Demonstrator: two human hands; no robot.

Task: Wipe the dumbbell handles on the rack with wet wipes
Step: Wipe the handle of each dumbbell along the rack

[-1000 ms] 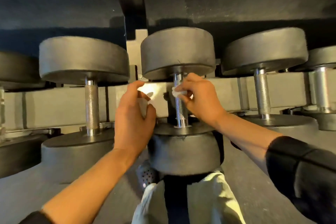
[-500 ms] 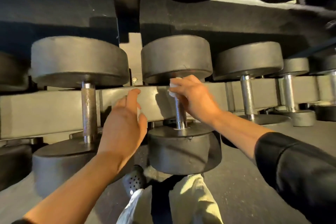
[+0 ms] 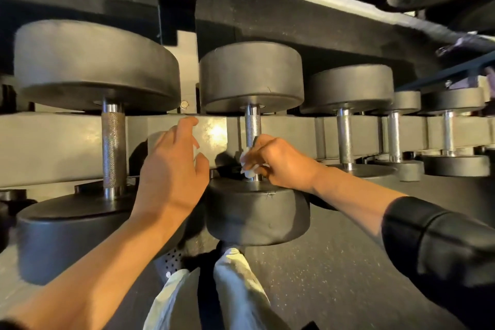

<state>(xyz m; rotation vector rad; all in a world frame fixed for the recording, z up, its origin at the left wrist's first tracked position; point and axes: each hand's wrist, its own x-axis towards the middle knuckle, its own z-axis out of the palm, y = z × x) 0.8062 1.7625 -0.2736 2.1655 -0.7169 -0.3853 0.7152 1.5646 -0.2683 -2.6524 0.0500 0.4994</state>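
The handle [image 3: 252, 126] of the middle dumbbell on the rack [image 3: 67, 142] is being wiped: a wipe [image 3: 248, 167] is pinched round its near end by the right hand [image 3: 284, 162], just above the front head [image 3: 257, 215]. The left hand [image 3: 171, 169] is held beside it, fingers loose and holding nothing. Next, by judgement, the wipe is to be run up the knurled length, then carried to a neighbouring handle [image 3: 344, 139].

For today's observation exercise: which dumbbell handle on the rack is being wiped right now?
The middle handle: the right hand holds a white wipe round its lower end. The other handles are bare.
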